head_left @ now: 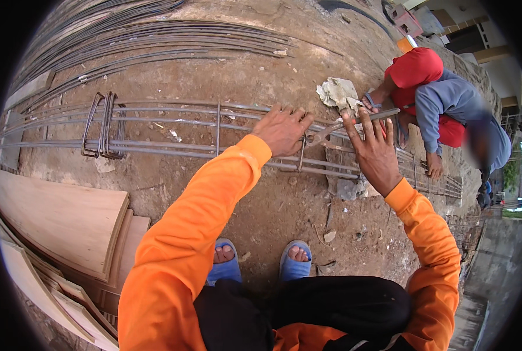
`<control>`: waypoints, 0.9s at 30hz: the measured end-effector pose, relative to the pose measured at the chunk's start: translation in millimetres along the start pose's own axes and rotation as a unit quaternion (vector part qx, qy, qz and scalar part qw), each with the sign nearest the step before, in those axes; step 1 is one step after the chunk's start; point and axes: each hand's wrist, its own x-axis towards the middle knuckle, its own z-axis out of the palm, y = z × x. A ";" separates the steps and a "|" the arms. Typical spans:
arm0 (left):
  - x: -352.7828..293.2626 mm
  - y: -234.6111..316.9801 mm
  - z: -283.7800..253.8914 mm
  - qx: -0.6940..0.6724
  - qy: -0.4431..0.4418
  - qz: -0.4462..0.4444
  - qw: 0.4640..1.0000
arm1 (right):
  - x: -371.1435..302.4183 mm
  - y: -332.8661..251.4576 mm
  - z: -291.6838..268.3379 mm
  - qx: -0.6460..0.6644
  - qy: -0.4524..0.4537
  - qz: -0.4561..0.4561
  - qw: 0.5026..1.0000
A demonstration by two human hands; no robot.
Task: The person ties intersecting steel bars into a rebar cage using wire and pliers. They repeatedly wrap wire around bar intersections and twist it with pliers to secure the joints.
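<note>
A: What lies biggest in view?

B: The dirt ground (pixel 284 199), then the long rebar cage (pixel 173 126) running left to right across it, with loose rebar lengths (pixel 155 35) bundled beyond and stacked plywood sheets (pixel 62 222) at the near left.

A: And the hands?

B: The left hand (pixel 282 128) is pressed down, fingers curled over the cage's upper bars right at a stirrup (pixel 301 153). The right hand (pixel 375 149) is clamped on the handles of a pair of pincers (pixel 337 128), whose head sits at that stirrup's crossing with the bar. The two hands are near each other but not touching.

A: How would you do this well?

B: I'd judge it best to keep the left hand pinning the bars so the stirrup stays square, and turn the pincers close to the joint.

A: Room to move?

B: Open dirt toward the feet in blue sandals (pixel 261 263). Tight on the right: another person (pixel 448 111) crouches at the same cage, and a crumpled sack scrap (pixel 336 92) lies just behind.
</note>
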 end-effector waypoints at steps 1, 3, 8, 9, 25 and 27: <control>-0.9 0.3 0.7 0.000 0.005 0.001 1.000 | 0.0 0.8 -1.1 -0.002 -0.009 -0.008 1.000; -0.7 -1.6 1.4 0.003 0.018 0.004 1.000 | 2.4 4.7 -6.6 -0.009 -0.024 -0.023 0.999; 0.8 -1.5 -5.2 -0.006 -0.012 0.005 1.000 | 9.1 16.0 -2.8 -0.009 0.038 -0.061 0.997; 0.2 -2.1 -6.4 -0.005 -0.013 0.005 1.000 | 15.6 19.4 -1.5 -0.009 0.048 -0.072 0.996; 2.9 -3.9 -7.1 -0.023 -0.004 -0.006 1.000 | 83.7 49.3 -53.9 0.359 -0.468 -0.054 0.806; 0.5 -3.0 -1.5 -0.033 -0.015 -0.013 0.999 | 52.3 27.2 -42.3 0.420 -0.451 0.010 0.787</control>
